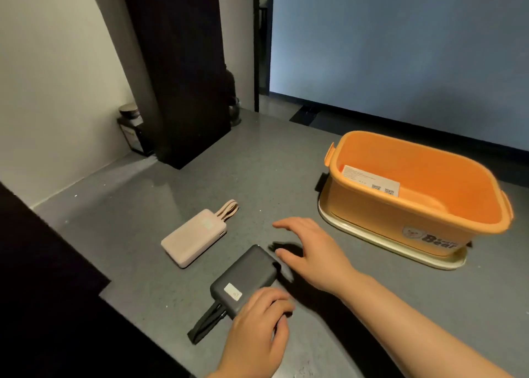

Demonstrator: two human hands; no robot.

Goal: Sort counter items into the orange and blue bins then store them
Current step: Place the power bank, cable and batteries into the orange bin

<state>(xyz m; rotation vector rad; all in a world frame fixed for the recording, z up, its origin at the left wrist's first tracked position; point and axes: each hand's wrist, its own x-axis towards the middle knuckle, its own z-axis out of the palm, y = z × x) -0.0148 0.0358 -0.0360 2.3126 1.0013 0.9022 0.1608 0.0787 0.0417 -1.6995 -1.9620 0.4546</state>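
Note:
A dark grey power bank [246,277] with a black strap [206,324] lies on the grey counter [286,177] near the front. My left hand [257,332] curls its fingers over the power bank's near right corner. My right hand [312,251] hovers just right of its far corner, fingers straight and spread, holding nothing. A pink power bank [194,236] with a looped cable lies to the left, untouched. The orange bin [415,223] stands at the right on a cream lid [400,250], with a white card [369,179] inside. No blue bin is in view.
A black pillar [177,91] rises at the back left, with a dark jar [131,128] beside it against the wall. A glass object [235,111] stands behind the pillar. A dark edge [43,292] bounds the counter at the front left.

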